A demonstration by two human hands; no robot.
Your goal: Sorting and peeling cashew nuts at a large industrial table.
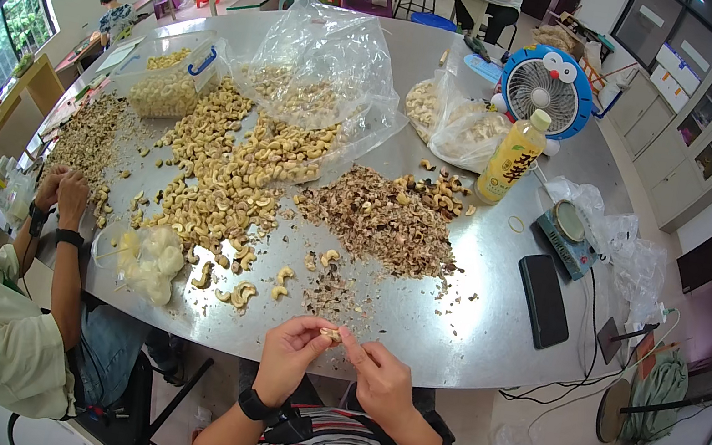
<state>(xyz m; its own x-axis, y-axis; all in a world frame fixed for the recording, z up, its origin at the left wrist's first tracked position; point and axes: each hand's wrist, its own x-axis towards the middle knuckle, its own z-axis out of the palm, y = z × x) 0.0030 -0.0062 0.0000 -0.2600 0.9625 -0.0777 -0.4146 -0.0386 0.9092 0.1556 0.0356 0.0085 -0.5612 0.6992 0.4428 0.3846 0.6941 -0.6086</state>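
Note:
My left hand pinches a cashew nut between thumb and fingers, just over the near edge of the steel table. The fingertips of my right hand touch the nut's right end; whether they grip anything is hard to tell. Beyond my hands are some skin flakes and a few loose cashews. A large heap of cashews spreads to the left of a brown pile of peeled skins.
A co-worker's hands are at the left, by another skin pile. Around the heap stand a plastic bin, a clear bag and a bag of round pale food. Rightward are a bottle, a fan and a phone.

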